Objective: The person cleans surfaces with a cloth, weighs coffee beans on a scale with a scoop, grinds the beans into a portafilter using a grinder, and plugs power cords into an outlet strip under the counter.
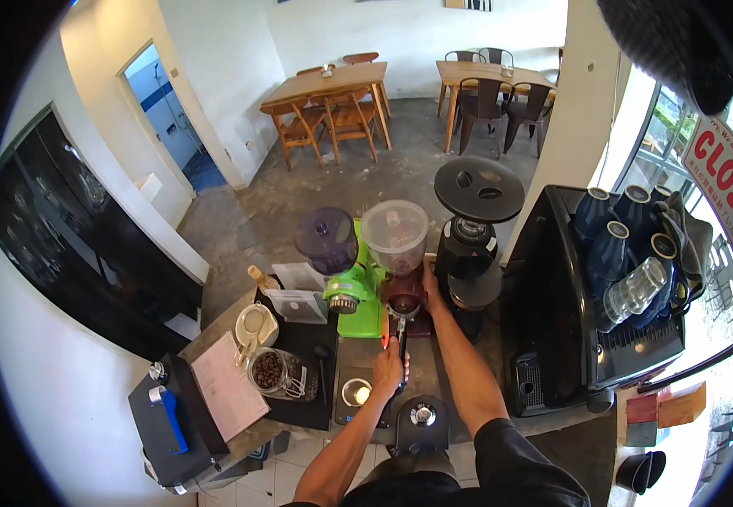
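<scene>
My left hand (390, 369) is closed round the dark handle of a portafilter (401, 324). The portafilter's metal head is under the front of a dark red grinder (403, 292), which has a clear hopper (394, 234) on top. My right hand (430, 283) reaches to the right side of that grinder, its fingers mostly hidden behind it. A bright green grinder (358, 291) stands just to the left. Below my left hand, a small cup (355, 392) rests on a scale (348, 416). A tamping stand (422, 416) is near the counter's front edge.
A jar of coffee beans (269, 370) and a pink paper (229, 386) lie left. A tall black grinder (473, 253) stands right, beside a black espresso machine (552, 296) topped with blue cups (609, 253) and glasses. Wooden tables with chairs stand beyond the counter.
</scene>
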`<state>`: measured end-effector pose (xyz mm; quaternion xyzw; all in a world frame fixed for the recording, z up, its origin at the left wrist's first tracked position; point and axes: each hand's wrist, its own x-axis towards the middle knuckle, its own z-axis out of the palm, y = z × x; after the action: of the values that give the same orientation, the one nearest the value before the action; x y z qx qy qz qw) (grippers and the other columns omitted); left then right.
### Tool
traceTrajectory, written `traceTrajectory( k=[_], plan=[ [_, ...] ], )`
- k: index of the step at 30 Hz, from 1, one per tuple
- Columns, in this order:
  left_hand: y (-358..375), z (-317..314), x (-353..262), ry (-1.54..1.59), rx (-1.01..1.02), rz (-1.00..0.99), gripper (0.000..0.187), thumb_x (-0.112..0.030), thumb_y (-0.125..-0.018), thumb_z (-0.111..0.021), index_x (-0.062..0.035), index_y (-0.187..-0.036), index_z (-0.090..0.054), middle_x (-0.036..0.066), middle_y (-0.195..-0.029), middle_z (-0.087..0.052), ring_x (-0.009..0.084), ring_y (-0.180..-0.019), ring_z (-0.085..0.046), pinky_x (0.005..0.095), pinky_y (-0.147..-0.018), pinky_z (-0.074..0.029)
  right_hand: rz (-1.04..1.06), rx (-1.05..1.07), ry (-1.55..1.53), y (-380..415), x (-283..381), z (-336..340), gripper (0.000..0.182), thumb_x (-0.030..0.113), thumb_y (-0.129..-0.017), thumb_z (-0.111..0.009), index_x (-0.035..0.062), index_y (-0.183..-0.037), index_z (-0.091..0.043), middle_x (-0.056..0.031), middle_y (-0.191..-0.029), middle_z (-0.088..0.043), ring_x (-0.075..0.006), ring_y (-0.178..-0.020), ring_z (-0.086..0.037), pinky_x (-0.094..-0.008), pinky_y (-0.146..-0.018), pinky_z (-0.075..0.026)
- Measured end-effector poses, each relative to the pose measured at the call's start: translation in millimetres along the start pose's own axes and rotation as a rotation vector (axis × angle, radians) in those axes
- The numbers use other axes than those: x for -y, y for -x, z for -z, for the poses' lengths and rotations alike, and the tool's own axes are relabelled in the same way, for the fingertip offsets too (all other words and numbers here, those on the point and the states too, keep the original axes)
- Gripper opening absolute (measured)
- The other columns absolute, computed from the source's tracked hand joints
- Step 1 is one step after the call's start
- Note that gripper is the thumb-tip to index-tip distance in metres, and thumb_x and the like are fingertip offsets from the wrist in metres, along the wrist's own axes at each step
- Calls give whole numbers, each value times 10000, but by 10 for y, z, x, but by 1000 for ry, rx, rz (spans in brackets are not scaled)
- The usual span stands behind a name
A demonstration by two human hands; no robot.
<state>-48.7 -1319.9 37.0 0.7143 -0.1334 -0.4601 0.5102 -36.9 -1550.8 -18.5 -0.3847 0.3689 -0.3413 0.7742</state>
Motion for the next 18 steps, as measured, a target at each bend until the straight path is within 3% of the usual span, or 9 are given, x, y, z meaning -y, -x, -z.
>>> traceTrajectory(
  k=[4,6,16,18],
  plan=[
    [-3,0,0,24,5,9,639,-576,-979,-322,-51,-709,-569,30,-574,-523,139,-468,-523,287,-435,-441,-14,27,-42,161,239,-132,709,613,-950,-367,28,-1316,-529,-99,-1227,-601,-214,-1087,-590,-334,-937,-461],
    [-13,3,4,10,-2,2,641,-578,-978,-323,-51,-708,-568,30,-577,-525,140,-472,-524,288,-437,-442,12,-9,-59,111,219,-119,702,603,-933,-446,-10,-1261,-550,-102,-1142,-627,-215,-957,-627,-341,-835,-508],
    [-7,-40,15,65,8,4,628,-555,-986,-320,-50,-705,-566,27,-578,-518,137,-479,-526,290,-440,-438,-18,7,-83,-73,-1,-7,656,577,-942,-455,1,-1234,-568,-98,-1107,-636,-198,-933,-634,-339,-836,-512],
    [25,-57,-10,29,-21,-14,629,-552,-987,-318,-46,-707,-565,26,-575,-517,138,-475,-528,294,-437,-440,65,5,-113,-47,-84,37,661,588,-939,-452,6,-1230,-572,-91,-1082,-644,-193,-924,-633,-332,-848,-504]
  ],
)
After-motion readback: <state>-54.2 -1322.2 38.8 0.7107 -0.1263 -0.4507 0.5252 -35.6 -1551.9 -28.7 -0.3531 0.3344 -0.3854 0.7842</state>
